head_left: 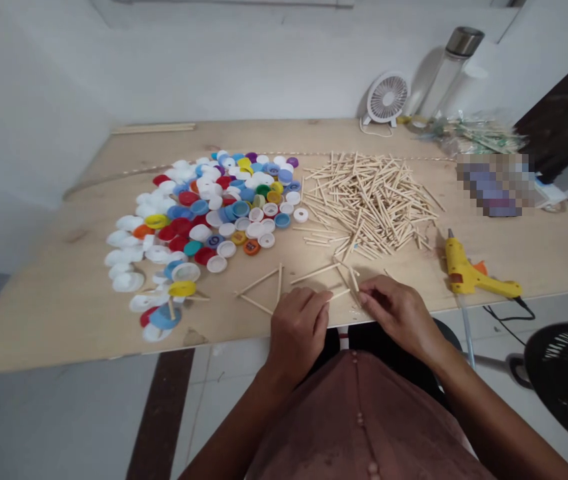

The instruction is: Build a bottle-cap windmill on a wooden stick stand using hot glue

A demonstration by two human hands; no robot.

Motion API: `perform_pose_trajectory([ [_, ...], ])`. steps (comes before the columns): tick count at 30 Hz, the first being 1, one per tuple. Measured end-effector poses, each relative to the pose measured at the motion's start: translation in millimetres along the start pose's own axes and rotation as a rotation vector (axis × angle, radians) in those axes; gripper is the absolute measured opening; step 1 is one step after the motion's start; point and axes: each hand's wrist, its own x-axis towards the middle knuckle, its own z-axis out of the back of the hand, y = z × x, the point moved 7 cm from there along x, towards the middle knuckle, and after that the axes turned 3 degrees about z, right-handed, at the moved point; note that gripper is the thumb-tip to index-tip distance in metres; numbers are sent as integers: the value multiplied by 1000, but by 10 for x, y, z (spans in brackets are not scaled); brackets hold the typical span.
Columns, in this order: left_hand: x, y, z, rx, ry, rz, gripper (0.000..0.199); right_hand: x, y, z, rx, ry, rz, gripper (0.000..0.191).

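Observation:
At the table's front edge, my left hand (300, 328) is closed, with a short wooden stick (340, 295) sticking out from its thumb and fingertips. My right hand (398, 308) pinches at the lower end of another wooden stick (353, 280), which lies slantwise in front of the fingers. A third stick (314, 273) runs leftward from the top of that one, so these pieces form a rough triangle. Left of it lies a triangle of sticks (259, 279), its lower right corner partly hidden by my left hand.
Behind my hands lies a heap of loose sticks (371, 200). Many coloured bottle caps (199, 207) spread over the left side. A yellow glue gun (479, 273) rests at the right edge. A small white fan (388, 99) and a bottle (451, 70) stand at the wall.

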Motion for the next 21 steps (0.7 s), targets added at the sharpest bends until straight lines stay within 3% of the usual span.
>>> perform_pose_trajectory([
  [21, 5, -81, -86, 38, -19, -39, 17, 48, -53, -9, 134, -7, -16, 19],
])
